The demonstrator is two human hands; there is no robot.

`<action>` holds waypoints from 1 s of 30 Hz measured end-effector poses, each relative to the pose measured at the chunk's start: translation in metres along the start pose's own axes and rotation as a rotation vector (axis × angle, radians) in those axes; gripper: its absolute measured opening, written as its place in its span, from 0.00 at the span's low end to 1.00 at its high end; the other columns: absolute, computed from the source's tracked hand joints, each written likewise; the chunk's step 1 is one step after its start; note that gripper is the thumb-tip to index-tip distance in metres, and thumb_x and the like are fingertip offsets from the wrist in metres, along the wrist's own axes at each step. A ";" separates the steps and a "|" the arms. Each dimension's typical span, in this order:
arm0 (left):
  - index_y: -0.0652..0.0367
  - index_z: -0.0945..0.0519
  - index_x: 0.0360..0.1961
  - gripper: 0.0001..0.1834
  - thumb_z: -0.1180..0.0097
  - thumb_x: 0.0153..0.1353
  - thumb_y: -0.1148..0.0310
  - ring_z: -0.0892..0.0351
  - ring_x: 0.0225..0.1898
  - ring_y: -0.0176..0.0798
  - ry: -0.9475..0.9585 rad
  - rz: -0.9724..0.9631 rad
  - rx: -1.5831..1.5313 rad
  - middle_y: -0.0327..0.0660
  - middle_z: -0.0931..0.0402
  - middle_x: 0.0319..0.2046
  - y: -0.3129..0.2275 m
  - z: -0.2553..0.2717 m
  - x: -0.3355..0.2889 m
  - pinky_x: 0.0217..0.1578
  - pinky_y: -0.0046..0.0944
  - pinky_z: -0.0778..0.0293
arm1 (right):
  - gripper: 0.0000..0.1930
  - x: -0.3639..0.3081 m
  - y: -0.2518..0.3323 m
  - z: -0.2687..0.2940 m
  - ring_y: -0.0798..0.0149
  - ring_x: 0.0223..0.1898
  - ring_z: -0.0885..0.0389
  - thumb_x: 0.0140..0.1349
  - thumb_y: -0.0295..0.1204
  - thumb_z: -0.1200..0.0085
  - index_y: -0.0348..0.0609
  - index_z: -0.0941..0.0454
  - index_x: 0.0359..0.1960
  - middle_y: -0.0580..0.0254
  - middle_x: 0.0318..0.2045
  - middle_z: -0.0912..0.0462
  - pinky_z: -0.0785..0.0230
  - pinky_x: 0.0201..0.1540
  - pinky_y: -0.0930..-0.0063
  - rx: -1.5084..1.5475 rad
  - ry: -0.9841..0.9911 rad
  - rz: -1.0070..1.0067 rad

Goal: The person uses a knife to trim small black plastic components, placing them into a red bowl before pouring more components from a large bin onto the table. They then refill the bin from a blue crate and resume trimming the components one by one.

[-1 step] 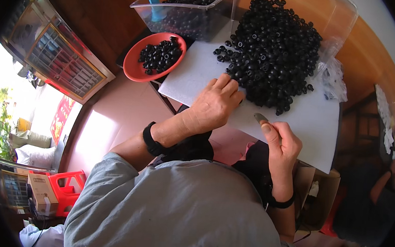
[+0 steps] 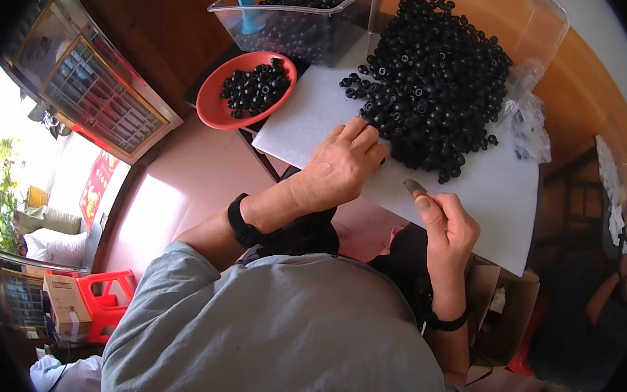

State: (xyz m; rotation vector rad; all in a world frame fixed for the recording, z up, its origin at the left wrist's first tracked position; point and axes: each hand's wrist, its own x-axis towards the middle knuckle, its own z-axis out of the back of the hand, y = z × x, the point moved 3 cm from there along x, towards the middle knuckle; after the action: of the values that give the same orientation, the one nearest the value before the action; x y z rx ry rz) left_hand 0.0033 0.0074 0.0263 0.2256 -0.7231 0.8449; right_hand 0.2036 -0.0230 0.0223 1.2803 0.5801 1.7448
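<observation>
A big heap of small black ring-shaped parts lies on a white sheet on the table. My left hand rests palm down on the sheet with its fingertips at the near edge of the heap; whether they pinch a part is hidden. Just to its right, my right hand is closed around a small grey blade-like tool, whose tip points toward the heap. Both wrists wear black bands.
A red bowl holding several black parts sits left of the sheet. Behind it stands a clear plastic bin of more parts, with a blue fan stand. Clear bags lie at the right. Another person sits at lower right.
</observation>
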 end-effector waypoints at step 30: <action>0.68 0.19 0.48 0.11 0.47 0.66 0.78 0.24 0.35 0.35 0.077 0.689 -1.755 0.41 0.25 0.40 0.003 -0.019 -0.010 0.31 0.32 0.28 | 0.12 0.014 0.007 0.002 0.77 0.21 0.37 0.65 0.32 0.41 0.34 0.23 0.29 0.70 0.17 0.30 0.44 0.24 0.79 0.050 0.063 -0.259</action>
State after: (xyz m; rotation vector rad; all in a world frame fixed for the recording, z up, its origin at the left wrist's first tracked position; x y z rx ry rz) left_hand 0.0058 0.0120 0.0051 -1.6843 -1.2409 0.5632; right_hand 0.2014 -0.0151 0.0360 1.1317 0.7946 1.5676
